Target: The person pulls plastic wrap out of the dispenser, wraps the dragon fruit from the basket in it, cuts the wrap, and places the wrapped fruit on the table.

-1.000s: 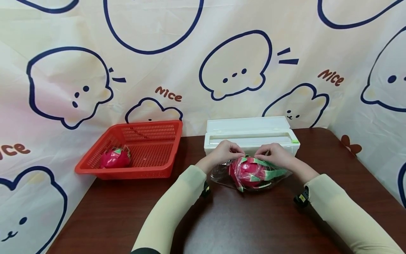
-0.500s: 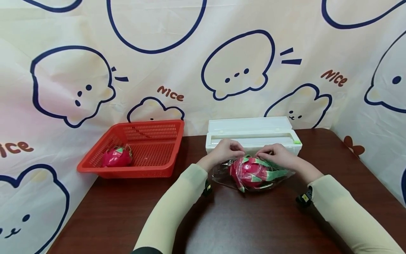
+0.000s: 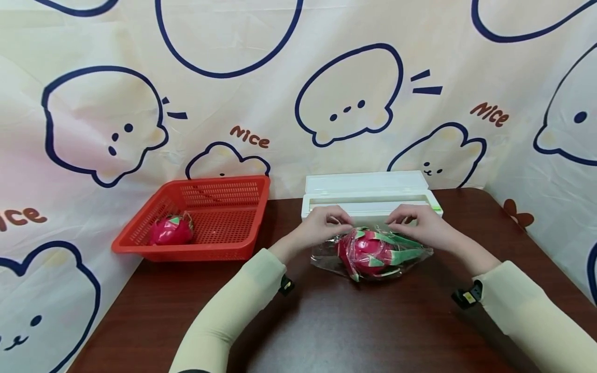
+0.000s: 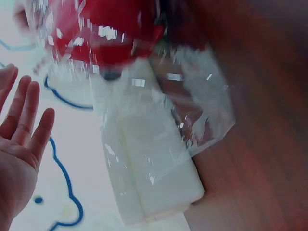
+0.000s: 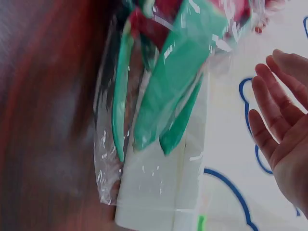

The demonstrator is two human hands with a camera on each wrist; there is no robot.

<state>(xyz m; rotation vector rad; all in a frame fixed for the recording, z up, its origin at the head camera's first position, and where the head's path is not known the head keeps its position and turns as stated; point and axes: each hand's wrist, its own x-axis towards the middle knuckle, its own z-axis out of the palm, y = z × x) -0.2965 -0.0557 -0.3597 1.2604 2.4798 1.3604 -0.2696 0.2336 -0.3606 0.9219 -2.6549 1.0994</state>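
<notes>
A red dragon fruit (image 3: pixel 368 251) with long green scales lies on the table, wrapped in clear cling film (image 3: pixel 324 257) that spreads loosely past it on both sides. At its upper left is my left hand (image 3: pixel 326 226). My right hand (image 3: pixel 422 225) is at its upper right. In the left wrist view the fingers (image 4: pixel 32 98) are nearly straight and apart from the film. The right wrist view shows loosely bent fingers (image 5: pixel 276 91), also apart from the film. A white cling film box (image 3: pixel 368 199) with its lid raised stands just behind the fruit.
A red plastic basket (image 3: pixel 219 254) stands at the back left, with a second dragon fruit (image 3: pixel 171 230) inside. A patterned cloth (image 3: pixel 261 93) hangs behind the dark wooden table (image 3: pixel 336 331) and along its sides.
My hands have moved apart, the left one to the left and the right one to the right, leaving a wider gap above the wrapped dragon fruit. The fruit has stayed in place.
</notes>
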